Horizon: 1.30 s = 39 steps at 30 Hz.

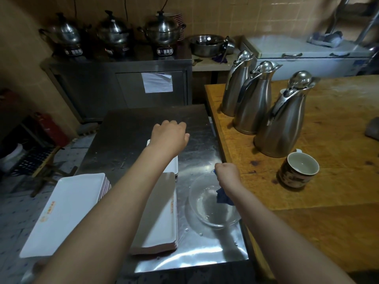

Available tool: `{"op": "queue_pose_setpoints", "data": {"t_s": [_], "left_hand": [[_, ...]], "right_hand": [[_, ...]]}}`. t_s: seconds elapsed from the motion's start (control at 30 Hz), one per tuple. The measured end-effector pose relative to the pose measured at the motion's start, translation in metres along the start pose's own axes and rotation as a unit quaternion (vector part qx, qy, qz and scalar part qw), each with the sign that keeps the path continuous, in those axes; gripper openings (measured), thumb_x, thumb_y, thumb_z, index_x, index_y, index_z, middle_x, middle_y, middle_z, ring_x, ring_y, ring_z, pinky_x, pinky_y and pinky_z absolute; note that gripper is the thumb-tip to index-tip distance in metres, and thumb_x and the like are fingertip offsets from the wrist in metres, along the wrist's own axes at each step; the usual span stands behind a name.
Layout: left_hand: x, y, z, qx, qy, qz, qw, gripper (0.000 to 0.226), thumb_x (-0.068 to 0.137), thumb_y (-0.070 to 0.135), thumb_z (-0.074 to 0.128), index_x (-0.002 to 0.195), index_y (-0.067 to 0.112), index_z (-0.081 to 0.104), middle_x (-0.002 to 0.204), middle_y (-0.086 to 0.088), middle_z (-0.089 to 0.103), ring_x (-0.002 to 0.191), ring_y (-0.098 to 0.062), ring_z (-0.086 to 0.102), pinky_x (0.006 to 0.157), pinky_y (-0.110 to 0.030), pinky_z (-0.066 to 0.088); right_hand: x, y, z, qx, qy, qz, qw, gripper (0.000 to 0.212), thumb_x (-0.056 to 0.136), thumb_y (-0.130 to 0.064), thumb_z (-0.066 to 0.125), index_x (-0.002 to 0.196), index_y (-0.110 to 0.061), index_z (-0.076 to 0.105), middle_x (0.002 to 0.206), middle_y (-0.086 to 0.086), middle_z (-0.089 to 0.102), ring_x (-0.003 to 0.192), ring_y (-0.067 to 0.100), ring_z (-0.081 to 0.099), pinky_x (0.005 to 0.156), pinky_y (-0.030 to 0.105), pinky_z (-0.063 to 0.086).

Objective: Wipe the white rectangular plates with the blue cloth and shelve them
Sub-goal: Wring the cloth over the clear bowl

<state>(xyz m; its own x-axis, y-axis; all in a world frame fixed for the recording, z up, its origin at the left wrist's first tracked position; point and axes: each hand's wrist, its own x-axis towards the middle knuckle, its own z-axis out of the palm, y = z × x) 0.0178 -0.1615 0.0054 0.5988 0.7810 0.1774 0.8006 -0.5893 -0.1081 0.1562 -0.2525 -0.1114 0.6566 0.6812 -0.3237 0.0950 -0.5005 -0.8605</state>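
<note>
Reaching forward, the left hand [169,136] covers the far end of a white rectangular plate [171,163] on the steel table [127,128] — fingers bent down, grip impossible to tell. The right hand [226,175] clutches a crumpled blue cloth [223,197] over a clear glass bowl [211,219].

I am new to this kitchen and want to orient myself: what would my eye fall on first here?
The two bare arms stretched over the shiny steel table: the left hand lies over the far white rectangular plate, the right hand grips the blue cloth above a clear glass bowl. Next, three tall steel jugs on the wooden table at right.
</note>
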Motion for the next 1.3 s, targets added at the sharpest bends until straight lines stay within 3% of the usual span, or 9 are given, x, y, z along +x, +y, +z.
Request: {"op": "queue_pose_setpoints", "data": {"t_s": [0.13,0.3,0.47,0.53,0.63,0.7,0.9,1.13,1.3], "left_hand": [[-0.002,-0.001,0.001,0.001,-0.004,-0.002,1.0,0.037,0.098,0.036,0.037,0.122,0.012,0.051,0.115,-0.01,0.059,0.104,-0.026,0.054,0.082,-0.037,0.044],[-0.003,-0.003,0.002,0.0,-0.012,-0.007,1.0,0.037,0.098,0.035,0.036,0.123,0.012,0.05,0.116,-0.01,0.058,0.105,-0.027,0.054,0.083,-0.038,0.044],[-0.004,-0.004,0.004,-0.014,-0.017,-0.011,1.0,0.037,0.098,0.035,0.036,0.123,0.012,0.051,0.117,-0.011,0.058,0.105,-0.027,0.053,0.082,-0.038,0.043],[-0.004,-0.007,0.005,-0.025,-0.014,-0.02,0.999,0.037,0.097,0.035,0.036,0.123,0.013,0.051,0.116,-0.011,0.057,0.105,-0.027,0.053,0.082,-0.037,0.043],[-0.004,-0.011,0.006,-0.035,-0.014,-0.035,0.999,0.037,0.097,0.035,0.037,0.122,0.012,0.052,0.117,-0.011,0.057,0.105,-0.027,0.053,0.084,-0.039,0.045],[-0.004,-0.013,0.007,-0.041,-0.019,-0.042,0.998,0.038,0.096,0.036,0.038,0.122,0.012,0.052,0.118,-0.011,0.057,0.107,-0.028,0.052,0.085,-0.04,0.045],[-0.005,-0.014,0.011,-0.059,-0.021,-0.05,0.997,0.04,0.095,0.038,0.04,0.124,0.013,0.052,0.124,-0.012,0.052,0.113,-0.028,0.048,0.087,-0.04,0.044],[-0.006,-0.009,0.014,-0.072,-0.034,-0.057,0.995,0.04,0.094,0.04,0.042,0.123,0.013,0.053,0.126,-0.011,0.051,0.115,-0.029,0.047,0.09,-0.041,0.044],[-0.006,-0.007,0.013,-0.082,-0.036,-0.054,0.994,0.04,0.095,0.039,0.043,0.123,0.013,0.053,0.126,-0.011,0.051,0.115,-0.029,0.047,0.09,-0.041,0.043]], "right_hand": [[0.002,0.001,-0.004,-0.009,0.002,0.007,1.0,0.03,0.081,-0.013,0.048,0.051,-0.013,0.045,0.051,0.005,0.037,0.052,0.02,0.035,0.054,0.031,0.025],[0.002,0.004,-0.004,0.102,-0.007,0.064,0.993,0.032,0.085,-0.019,0.046,0.054,-0.015,0.041,0.046,0.002,0.035,0.045,0.017,0.03,0.049,0.029,0.023],[-0.004,-0.001,-0.013,0.115,-0.122,0.102,0.981,0.037,0.083,-0.053,0.059,0.083,-0.016,0.055,0.075,0.006,0.064,0.069,0.02,0.061,0.065,0.031,0.049],[-0.006,-0.001,-0.016,0.132,-0.184,0.097,0.969,0.033,0.077,-0.037,0.071,0.085,-0.008,0.058,0.076,0.01,0.065,0.067,0.021,0.063,0.065,0.032,0.051],[-0.008,0.002,-0.016,0.182,-0.223,0.073,0.955,0.008,0.075,0.007,0.062,0.077,0.003,0.055,0.073,0.018,0.055,0.062,0.026,0.057,0.063,0.035,0.05],[-0.009,0.005,-0.017,0.198,-0.215,0.07,0.954,0.01,0.075,0.015,0.061,0.08,0.009,0.056,0.077,0.021,0.058,0.068,0.029,0.059,0.07,0.04,0.051],[-0.012,0.016,-0.016,0.365,-0.196,0.085,0.906,0.003,0.086,0.001,0.06,0.087,0.003,0.061,0.068,0.013,0.069,0.059,0.018,0.068,0.054,0.027,0.056],[-0.011,0.022,-0.013,0.361,-0.245,0.104,0.894,0.03,0.094,-0.04,0.051,0.116,-0.02,0.054,0.085,0.009,0.071,0.071,0.027,0.071,0.06,0.041,0.058],[-0.015,0.017,-0.008,0.361,-0.212,0.127,0.899,0.027,0.091,-0.032,0.059,0.084,-0.007,0.053,0.058,0.006,0.05,0.038,0.011,0.046,0.033,0.017,0.036]]}}
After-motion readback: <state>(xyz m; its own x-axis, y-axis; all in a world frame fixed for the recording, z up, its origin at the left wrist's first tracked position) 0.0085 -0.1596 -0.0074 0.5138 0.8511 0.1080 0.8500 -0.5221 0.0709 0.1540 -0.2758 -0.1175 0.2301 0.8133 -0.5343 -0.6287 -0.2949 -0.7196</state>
